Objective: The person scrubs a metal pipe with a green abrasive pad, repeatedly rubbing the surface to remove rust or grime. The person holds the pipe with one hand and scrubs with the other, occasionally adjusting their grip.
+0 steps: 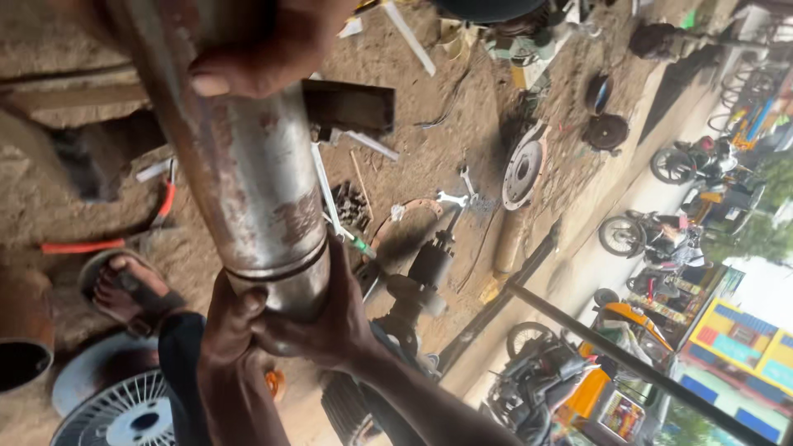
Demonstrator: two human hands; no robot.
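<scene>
Although the steel pipe (248, 173) fills the middle of the view, its upper end runs off the top edge and its lower end is buried under fingers, so neither end can be made out. Two hands meet at that lower end: the one to the left (235, 318) and the one to the right (326, 318) are both curled tight around the pipe just below a dark ring. Which is the wearer's left or right cannot be told in this tilted view. A third hand (268, 45), cut off by the top edge, is closed around the pipe higher up. Below lies dirt ground (429, 157), with a sandalled foot (128, 289), a spoked wheel (124, 409) and a wrench (453, 198). A rusty tube (23, 330) at the left edge shows a dark, hollow mouth; its contents are hidden.
</scene>
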